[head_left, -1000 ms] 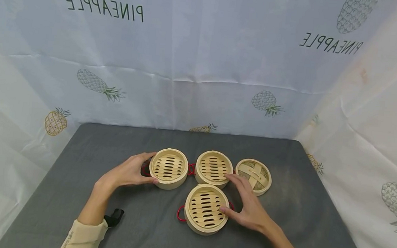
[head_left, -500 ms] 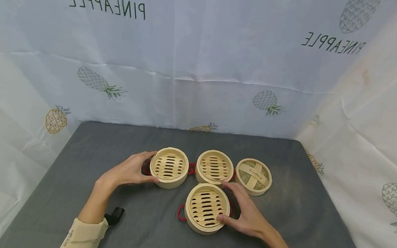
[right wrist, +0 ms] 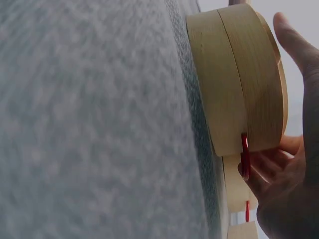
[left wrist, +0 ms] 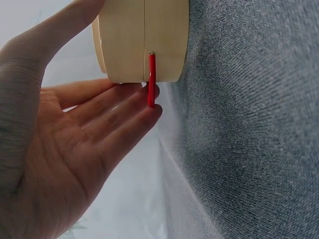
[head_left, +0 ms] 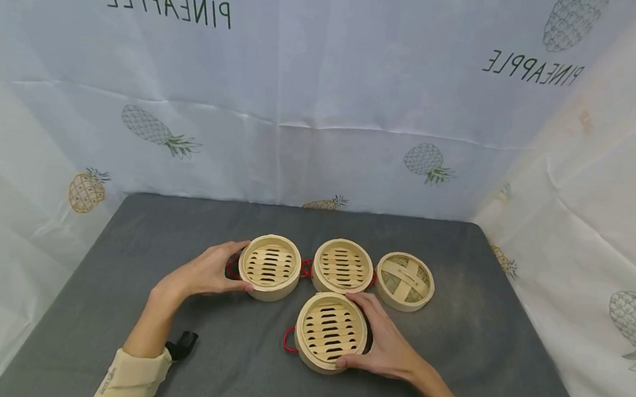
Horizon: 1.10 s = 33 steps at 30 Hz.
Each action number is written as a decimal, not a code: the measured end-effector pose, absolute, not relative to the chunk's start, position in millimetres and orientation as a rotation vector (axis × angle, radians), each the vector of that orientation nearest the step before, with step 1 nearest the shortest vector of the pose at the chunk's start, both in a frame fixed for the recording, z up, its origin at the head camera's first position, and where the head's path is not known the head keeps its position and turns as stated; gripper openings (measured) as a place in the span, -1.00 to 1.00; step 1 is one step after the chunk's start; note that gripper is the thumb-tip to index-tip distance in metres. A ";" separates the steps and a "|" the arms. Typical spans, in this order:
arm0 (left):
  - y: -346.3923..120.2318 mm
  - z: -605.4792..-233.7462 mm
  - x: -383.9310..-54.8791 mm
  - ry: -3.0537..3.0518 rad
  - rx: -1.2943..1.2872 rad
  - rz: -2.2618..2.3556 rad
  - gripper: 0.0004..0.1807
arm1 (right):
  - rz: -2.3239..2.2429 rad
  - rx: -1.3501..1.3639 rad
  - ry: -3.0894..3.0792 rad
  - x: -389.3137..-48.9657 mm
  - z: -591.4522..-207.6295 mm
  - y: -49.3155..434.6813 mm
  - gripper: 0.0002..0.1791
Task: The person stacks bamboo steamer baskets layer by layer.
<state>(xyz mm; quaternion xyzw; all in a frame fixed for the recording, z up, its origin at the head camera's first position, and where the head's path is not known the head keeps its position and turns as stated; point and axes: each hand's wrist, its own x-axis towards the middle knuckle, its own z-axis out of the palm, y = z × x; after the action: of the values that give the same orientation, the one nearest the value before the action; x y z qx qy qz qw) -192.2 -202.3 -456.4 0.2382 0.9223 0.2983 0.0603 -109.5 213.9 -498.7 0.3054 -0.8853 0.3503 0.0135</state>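
Observation:
In the head view, my left hand [head_left: 208,274] spans the left bamboo steamer basket [head_left: 269,268], thumb at its front and fingers at its back left. The left wrist view shows those fingers against the basket wall [left wrist: 134,40] beside a red handle [left wrist: 151,82]. My right hand [head_left: 387,344] spans the front steamer basket [head_left: 330,333], with the thumb at its near rim and the index finger at its far rim. In the right wrist view, fingers sit by that basket's red handle [right wrist: 245,154]. Both baskets stand upright, slatted bottoms visible from above.
A third steamer basket [head_left: 343,266] stands behind the front one, right of the left one. To its right lies a woven bamboo lid [head_left: 405,282]. The dark grey tabletop [head_left: 226,366] ends at a pineapple-print cloth [head_left: 326,99] behind.
My right hand has moved left and toward me, from reaching across the middle and front baskets to spanning the front basket. The left hand stays on its basket; the baskets have hardly moved.

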 end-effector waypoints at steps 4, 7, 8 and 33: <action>-203.3 -455.8 -192.2 2.801 0.722 0.903 0.10 | 1.108 0.962 -2.746 -108.9 -499.4 207.5 0.44; -203.6 -456.3 -191.9 2.800 0.719 0.905 0.09 | 1.076 0.955 -2.758 -106.7 -501.6 203.1 0.53; -203.6 -456.4 -191.7 2.798 0.716 0.906 0.10 | 1.058 0.947 -2.763 -106.0 -502.3 201.6 0.55; -203.4 -459.4 -193.1 2.789 0.709 0.899 0.11 | 1.056 0.806 -2.779 -97.5 -505.0 191.1 0.52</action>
<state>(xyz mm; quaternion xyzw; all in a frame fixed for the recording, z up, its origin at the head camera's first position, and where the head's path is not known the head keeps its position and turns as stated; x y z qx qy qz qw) -193.1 -203.4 -459.4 0.2347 0.9232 0.2976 0.0633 -97.5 191.1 -505.0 0.2617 -0.9017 0.3427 0.0308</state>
